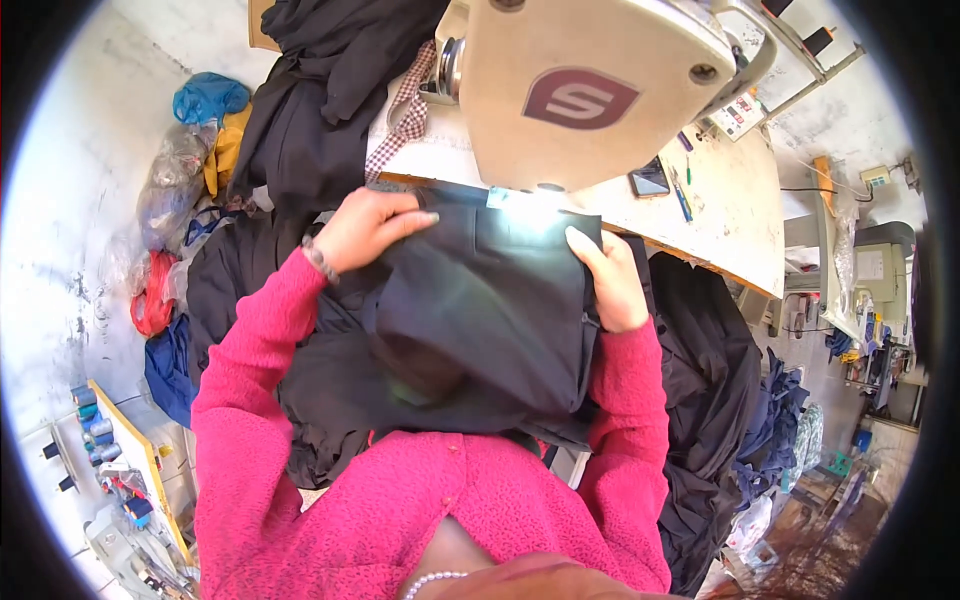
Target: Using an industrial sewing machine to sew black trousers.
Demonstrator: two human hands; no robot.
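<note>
A piece of black fabric (480,320) hangs over my lap, its upper edge lying at the front of the sewing table. My left hand (372,228) is closed on its upper left edge, thumb stretched along the top. At the upper right corner, my right hand (615,278) pinches the cloth with the thumb on top and the fingers hidden beneath. Between both hands, a bright lamp lights the edge of the fabric under the beige sewing machine (600,130). The needle and presser foot are hidden by the machine head and the glare.
Dark garments (320,110) are heaped at the left, and more black cloth (700,350) hangs at the right. On the white tabletop (735,220) lie a phone (649,180) and a blue pen (683,204). A checked strip (405,125) lies beside the machine. Thread spools (97,430) stand lower left.
</note>
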